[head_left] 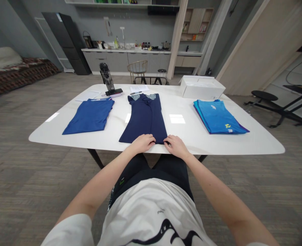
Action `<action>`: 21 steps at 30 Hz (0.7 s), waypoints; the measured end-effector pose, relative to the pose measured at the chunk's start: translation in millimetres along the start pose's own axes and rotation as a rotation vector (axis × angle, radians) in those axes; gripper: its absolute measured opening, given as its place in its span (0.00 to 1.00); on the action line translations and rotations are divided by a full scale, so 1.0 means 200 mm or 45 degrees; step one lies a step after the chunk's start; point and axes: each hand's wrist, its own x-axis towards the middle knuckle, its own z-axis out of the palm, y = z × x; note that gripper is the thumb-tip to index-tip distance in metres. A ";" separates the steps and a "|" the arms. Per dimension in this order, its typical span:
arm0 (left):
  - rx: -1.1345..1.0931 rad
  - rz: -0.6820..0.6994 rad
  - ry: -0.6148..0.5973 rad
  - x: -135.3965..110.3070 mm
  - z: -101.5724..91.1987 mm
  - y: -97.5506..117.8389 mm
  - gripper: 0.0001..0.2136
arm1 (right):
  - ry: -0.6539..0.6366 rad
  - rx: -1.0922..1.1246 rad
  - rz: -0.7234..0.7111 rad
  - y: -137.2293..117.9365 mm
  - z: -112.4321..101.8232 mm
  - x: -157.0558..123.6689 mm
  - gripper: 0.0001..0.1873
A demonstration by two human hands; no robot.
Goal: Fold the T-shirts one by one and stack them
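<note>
A navy blue shirt (147,118) lies partly folded on the white table (184,140), its hem toward me and its grey-patterned shoulders at the far end. My left hand (143,143) is closed at the near hem, with its fingers curled over the cloth. At the hem's right corner, my right hand (176,146) pinches the edge between thumb and fingers. To the left rests a folded royal blue garment (90,116). On the right side sits a stack of folded blue shirts (219,116), the top one bearing a yellow print.
A dark water bottle (107,77) stands near a black phone-like object (114,92) at the back left. Papers (139,88) and a pen (135,93) lie along the far edge. A white box (202,87) occupies the back right. Beyond are a chair (138,66) and kitchen counter (109,59).
</note>
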 end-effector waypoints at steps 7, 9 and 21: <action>-0.003 -0.086 0.105 0.10 -0.01 -0.01 0.13 | -0.049 0.078 0.152 0.05 -0.02 0.13 0.18; 0.024 -0.076 0.139 0.14 0.00 -0.01 0.13 | -0.078 0.051 0.229 0.06 -0.03 0.18 0.17; 0.080 -0.091 0.085 0.51 0.12 -0.09 0.26 | -0.060 0.121 0.588 0.34 0.02 0.62 0.13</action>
